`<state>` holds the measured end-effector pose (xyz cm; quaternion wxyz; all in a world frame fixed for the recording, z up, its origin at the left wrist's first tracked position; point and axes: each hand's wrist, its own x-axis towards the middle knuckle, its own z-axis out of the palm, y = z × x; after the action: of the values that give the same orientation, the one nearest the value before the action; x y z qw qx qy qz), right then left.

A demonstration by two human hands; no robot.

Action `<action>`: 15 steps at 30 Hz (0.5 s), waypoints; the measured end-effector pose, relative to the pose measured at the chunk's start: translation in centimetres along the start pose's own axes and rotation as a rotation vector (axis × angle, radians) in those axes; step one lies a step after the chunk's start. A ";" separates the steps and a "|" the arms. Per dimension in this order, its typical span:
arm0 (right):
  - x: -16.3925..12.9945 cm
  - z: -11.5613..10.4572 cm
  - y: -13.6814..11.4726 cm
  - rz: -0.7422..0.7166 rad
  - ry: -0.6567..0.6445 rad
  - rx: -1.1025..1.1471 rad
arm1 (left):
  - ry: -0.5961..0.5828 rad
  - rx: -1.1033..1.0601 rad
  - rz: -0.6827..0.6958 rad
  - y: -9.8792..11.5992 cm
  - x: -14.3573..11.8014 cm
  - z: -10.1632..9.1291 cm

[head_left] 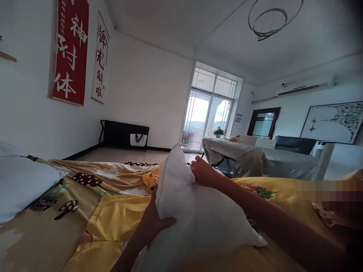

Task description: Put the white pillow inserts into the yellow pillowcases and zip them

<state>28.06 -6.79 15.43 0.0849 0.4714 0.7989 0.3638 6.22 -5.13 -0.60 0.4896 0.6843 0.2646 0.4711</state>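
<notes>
- White soft fabric pillow (pixel 195 215) lies on the yellow printed bedsheet (pixel 113 223), its long axis running away from the person.
- Left hand (pixel 154 221) clasps the pillow's near left edge, thumb on top.
- Right hand (pixel 202 172) is closed on the pillow's far corner.

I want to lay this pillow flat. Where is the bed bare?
Free: the yellow sheet between the mushroom-print blanket and the left hand. Crowded: the middle, where both hands, right hand too, hold the white pillow, and far left, where another pillow lies.
</notes>
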 end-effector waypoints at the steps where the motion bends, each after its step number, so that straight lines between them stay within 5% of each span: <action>1: 0.2 -0.1 -0.5 0.006 0.007 0.027 | 0.029 -0.022 0.027 -0.4 0.2 -0.2; 7: -0.6 -1.9 -0.8 -0.031 -0.002 0.405 | 0.017 -0.090 0.137 -0.8 0.6 -1.5; 12: -3.2 -3.0 3.0 -0.002 -0.144 0.647 | -0.174 0.300 0.337 0.9 -1.3 0.1; 15: -5.1 -2.5 4.2 -0.058 -0.118 0.727 | -0.280 0.522 0.324 2.0 -2.3 1.7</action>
<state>32.45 -10.98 18.96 -0.0321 0.4679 0.8828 0.0257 6.63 -8.52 0.20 0.2485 0.8777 0.1944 0.3606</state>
